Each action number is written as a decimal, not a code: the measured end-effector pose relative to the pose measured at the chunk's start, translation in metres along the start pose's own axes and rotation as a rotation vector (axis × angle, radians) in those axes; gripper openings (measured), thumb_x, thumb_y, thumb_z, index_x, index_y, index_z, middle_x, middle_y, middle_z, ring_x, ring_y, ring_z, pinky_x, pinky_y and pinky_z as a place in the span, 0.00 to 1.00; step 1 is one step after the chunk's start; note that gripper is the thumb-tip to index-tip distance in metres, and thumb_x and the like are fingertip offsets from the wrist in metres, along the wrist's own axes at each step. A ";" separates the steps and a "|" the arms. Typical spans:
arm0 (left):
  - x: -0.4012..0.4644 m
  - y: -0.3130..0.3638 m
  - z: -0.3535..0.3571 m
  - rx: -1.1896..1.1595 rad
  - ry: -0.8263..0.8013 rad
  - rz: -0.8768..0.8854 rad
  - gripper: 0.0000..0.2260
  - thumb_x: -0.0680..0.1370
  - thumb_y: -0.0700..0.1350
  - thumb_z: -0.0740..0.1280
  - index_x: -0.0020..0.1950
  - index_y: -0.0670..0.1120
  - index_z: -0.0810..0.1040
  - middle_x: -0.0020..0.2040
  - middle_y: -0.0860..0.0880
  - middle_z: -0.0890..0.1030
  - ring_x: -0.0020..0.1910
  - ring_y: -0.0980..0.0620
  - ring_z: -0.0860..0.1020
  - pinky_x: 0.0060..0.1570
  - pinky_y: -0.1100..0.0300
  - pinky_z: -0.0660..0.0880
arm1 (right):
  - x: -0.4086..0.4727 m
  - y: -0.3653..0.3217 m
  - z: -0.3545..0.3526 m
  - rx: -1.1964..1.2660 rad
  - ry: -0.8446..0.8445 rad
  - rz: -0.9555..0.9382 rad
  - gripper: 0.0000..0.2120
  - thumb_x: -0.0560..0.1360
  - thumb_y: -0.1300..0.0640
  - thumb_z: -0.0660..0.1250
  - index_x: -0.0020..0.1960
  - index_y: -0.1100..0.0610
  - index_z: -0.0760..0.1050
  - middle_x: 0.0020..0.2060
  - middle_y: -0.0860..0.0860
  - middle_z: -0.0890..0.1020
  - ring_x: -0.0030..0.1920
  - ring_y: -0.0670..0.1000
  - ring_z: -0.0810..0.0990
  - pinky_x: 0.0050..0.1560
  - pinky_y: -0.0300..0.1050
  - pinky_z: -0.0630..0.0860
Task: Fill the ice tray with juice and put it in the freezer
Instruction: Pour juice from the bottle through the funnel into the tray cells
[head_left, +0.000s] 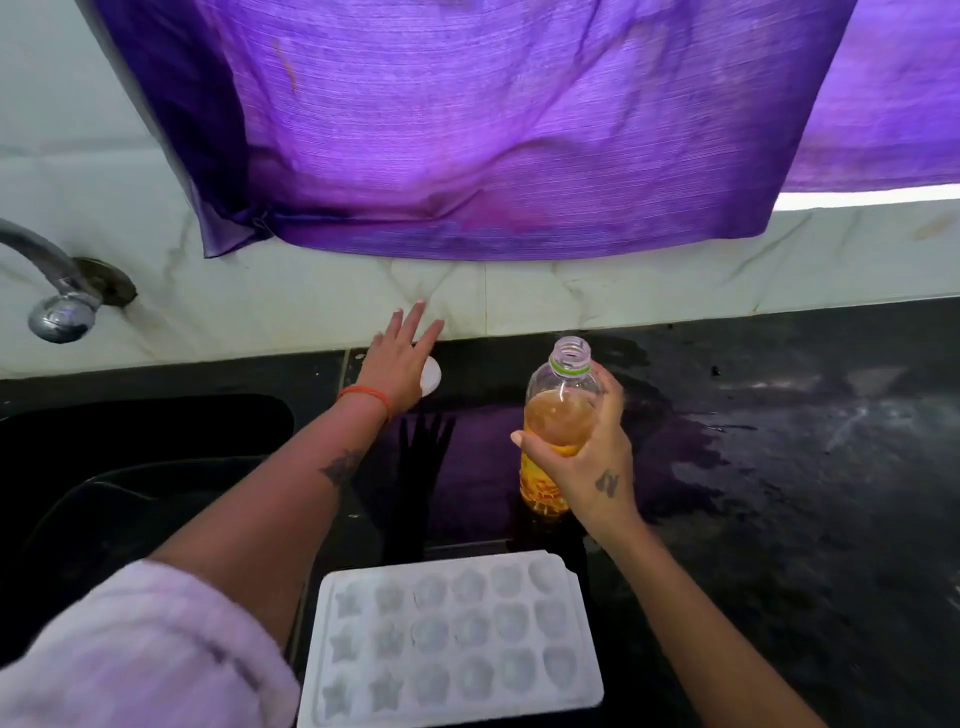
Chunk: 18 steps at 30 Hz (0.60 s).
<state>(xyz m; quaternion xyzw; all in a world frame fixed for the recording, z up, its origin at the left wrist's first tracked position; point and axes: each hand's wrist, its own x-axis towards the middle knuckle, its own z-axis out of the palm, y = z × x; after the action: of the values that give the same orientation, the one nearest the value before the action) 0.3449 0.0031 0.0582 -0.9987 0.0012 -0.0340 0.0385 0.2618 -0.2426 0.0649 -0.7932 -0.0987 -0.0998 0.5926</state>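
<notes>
**One tray, one open bottle, both hands out**

My one white ice tray lies at the bottom centre of the frame on the black counter, its near corners cut off by the frame edge. I count eighteen moulds, three rows of six, all dry; their shapes are soft and hard to read, though those on the left look like stars.

Just above it, my right hand is wrapped around the single juice bottle, upright, uncapped, orange juice inside. My left hand reaches to the upper middle with fingers spread flat over one white cap, mostly hidden beneath my palm.

The counter is glossy and wet-looking to the right. A dark sink sits at left, one tap above it, and a purple curtain hangs across the pale tiled wall.
</notes>
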 end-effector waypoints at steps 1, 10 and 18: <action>0.009 -0.003 0.004 -0.013 -0.047 -0.017 0.37 0.73 0.33 0.65 0.77 0.46 0.50 0.78 0.42 0.46 0.76 0.38 0.49 0.72 0.45 0.59 | 0.001 0.001 0.001 -0.003 0.007 -0.003 0.44 0.61 0.51 0.79 0.59 0.23 0.53 0.49 0.24 0.72 0.50 0.28 0.75 0.48 0.31 0.72; 0.028 -0.022 0.013 -0.424 0.034 -0.251 0.13 0.74 0.37 0.67 0.57 0.40 0.81 0.57 0.37 0.79 0.58 0.39 0.75 0.56 0.54 0.70 | 0.001 0.009 0.003 0.004 0.009 -0.016 0.44 0.61 0.53 0.80 0.60 0.24 0.55 0.54 0.34 0.74 0.53 0.39 0.78 0.53 0.39 0.78; -0.072 -0.013 -0.010 -1.674 0.058 -0.501 0.02 0.74 0.36 0.69 0.45 0.39 0.77 0.45 0.41 0.80 0.41 0.49 0.81 0.39 0.65 0.81 | -0.001 0.003 -0.001 -0.006 -0.002 0.007 0.44 0.62 0.52 0.79 0.63 0.29 0.55 0.56 0.30 0.70 0.53 0.28 0.74 0.49 0.22 0.71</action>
<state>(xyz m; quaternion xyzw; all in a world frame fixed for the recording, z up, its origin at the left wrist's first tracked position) 0.2727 0.0156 0.0645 -0.6685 -0.1929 -0.0546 -0.7162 0.2613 -0.2447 0.0623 -0.7954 -0.0961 -0.0971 0.5905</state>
